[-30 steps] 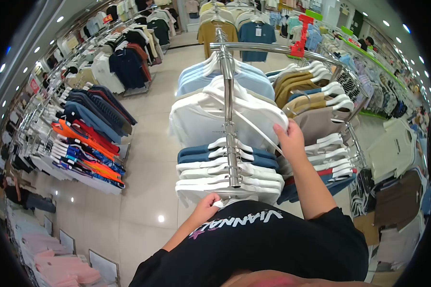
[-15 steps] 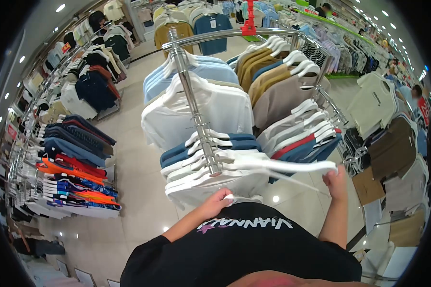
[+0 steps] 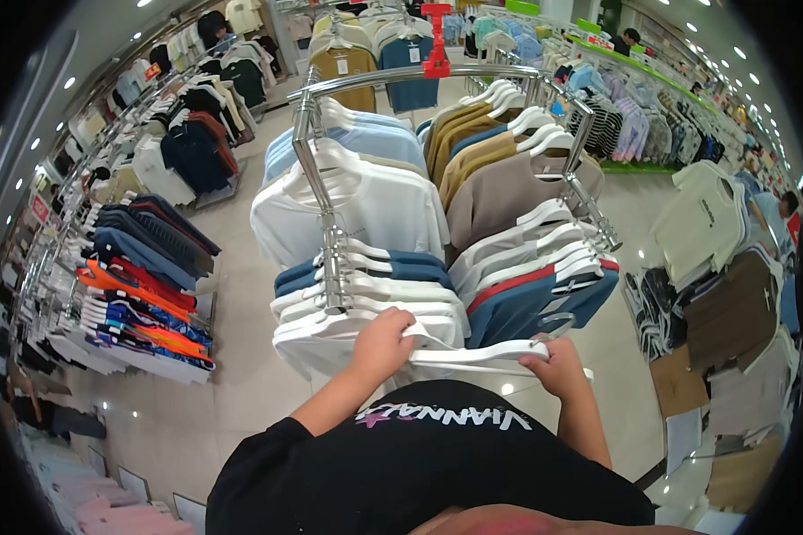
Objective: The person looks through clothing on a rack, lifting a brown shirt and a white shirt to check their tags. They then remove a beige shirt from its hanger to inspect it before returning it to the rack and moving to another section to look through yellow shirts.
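In front of my chest, white hangers stretch between my hands, with no garment visible on them. My left hand is closed around their left part, right beside the nearest white shirts on the rack. The right end is gripped by my right hand, its fingers curled over it, and a pale curved hook shows just above them. White shirts hang at the front end of the rack's left arm, touching or nearly touching my left hand. Blue shirts and a larger white shirt hang behind them.
A chrome rack stands ahead, its right arm carrying brown, grey and blue shirts. A red clip sits on its top bar. Another rack of dark and orange clothes is at left. Cardboard lies at right beside hanging tops.
My right hand has come down and left with the hanger end, closer to my left hand. My left hand has risen toward the rack and now grips the hangers.
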`<state>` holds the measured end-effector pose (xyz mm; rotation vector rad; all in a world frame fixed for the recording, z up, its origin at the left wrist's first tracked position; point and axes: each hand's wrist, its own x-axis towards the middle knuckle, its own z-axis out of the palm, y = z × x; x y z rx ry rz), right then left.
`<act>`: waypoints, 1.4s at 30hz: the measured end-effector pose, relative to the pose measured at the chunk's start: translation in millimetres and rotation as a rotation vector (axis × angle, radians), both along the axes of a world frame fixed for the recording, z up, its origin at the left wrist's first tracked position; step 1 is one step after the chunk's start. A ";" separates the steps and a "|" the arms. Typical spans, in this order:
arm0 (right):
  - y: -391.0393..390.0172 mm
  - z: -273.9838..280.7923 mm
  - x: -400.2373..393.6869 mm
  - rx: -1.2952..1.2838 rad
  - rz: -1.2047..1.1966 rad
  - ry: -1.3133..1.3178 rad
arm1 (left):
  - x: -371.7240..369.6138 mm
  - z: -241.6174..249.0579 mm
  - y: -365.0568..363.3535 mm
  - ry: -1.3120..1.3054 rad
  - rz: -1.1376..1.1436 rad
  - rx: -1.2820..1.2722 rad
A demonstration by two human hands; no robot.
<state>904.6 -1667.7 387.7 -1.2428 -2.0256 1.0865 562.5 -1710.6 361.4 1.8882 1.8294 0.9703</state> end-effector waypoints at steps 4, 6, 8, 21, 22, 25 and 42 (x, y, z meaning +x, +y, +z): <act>22.0 1.3 50.4 0.049 -0.052 0.115 | 25.2 6.8 0.5 0.030 0.087 -0.022; 31.6 3.8 66.7 0.045 -0.014 0.083 | 48.6 12.2 0.5 0.014 0.085 -0.022; 35.5 -7.2 66.0 0.034 0.057 0.099 | 74.6 22.7 0.4 0.001 0.085 -0.023; 44.7 -72.9 46.1 0.027 0.329 0.359 | 157.0 54.5 -22.1 0.152 -0.309 -0.207; 49.0 -62.4 44.8 0.076 0.313 0.226 | 162.9 49.1 -22.2 0.191 -0.230 -0.260; 44.5 -46.1 26.2 0.568 -0.066 0.340 | 170.6 35.8 -21.0 0.195 -0.043 -0.269; 40.5 -58.5 26.8 -0.201 0.816 0.197 | 188.8 42.6 -10.2 -0.254 0.219 -0.050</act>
